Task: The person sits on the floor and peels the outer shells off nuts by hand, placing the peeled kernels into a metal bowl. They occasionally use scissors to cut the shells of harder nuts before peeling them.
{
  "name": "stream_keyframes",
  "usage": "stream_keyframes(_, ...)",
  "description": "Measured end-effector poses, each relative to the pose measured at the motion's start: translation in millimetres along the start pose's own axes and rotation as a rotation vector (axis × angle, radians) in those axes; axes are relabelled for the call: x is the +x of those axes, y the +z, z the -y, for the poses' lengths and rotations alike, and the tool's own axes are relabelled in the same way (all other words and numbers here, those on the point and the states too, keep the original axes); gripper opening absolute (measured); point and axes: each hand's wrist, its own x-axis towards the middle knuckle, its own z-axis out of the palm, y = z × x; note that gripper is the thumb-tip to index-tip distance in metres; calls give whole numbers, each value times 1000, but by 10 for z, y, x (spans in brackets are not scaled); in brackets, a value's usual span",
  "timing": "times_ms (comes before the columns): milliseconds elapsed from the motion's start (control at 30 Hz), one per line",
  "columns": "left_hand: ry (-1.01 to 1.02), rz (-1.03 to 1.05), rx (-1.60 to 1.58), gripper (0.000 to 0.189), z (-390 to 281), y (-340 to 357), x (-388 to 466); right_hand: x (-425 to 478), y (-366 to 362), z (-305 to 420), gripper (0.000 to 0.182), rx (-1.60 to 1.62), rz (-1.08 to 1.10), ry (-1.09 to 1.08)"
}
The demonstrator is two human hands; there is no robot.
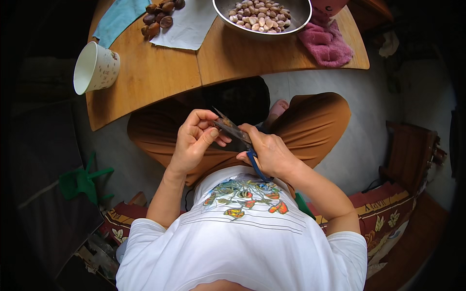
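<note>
My right hand (269, 149) grips a pair of scissors (235, 131) with blue handles, the blades pointing up and left over my lap. My left hand (200, 136) is at the blades, thumb and fingers curled around the blade end; a small brownish piece shows there, too unclear to name, and whether the fingers pinch it I cannot tell. Beyond my hands, on the wooden table, a metal bowl (247, 28) with a white rim holds many pale, peeled-looking nuts or seeds (263, 18). Several dark brown nuts or seeds (166, 22) lie on and beside a white paper sheet (185, 34).
A paper cup (105, 69) lies tilted at the left edge of the wooden table (153, 80). A light blue cloth (118, 22) is at the back left, a pink cloth (326, 43) at the right. Below the table is a black container or bag (244, 98). A green plastic stool (82, 182) stands on the left.
</note>
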Motion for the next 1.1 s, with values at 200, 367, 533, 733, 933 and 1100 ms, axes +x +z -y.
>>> stream_keyframes(200, 22, -49, -87, 21, 261, -28, -51, -37, 165, -15, 57, 56, 32, 112)
stream_keyframes(367, -24, -128, -61, 21, 549, -73, -41, -58, 332, -154, 54, 52, 79, 221)
stream_keyframes(533, -108, -187, -49, 24, 850, -157, -63, -99, 471, -257, 50, 68, 94, 294)
stream_keyframes(733, -224, -228, -97, 30, 1070, -222, -19, -112, 671, -470, 38, 59, 104, 354)
stream_keyframes(933, -269, -232, -127, 34, 1184, -234, 38, -112, 697, -535, 31, 90, 104, 428)
stream_keyframes(1100, -317, -253, -134, 35, 1269, -278, 2, -115, 735, -575, 30, 98, 129, 449)
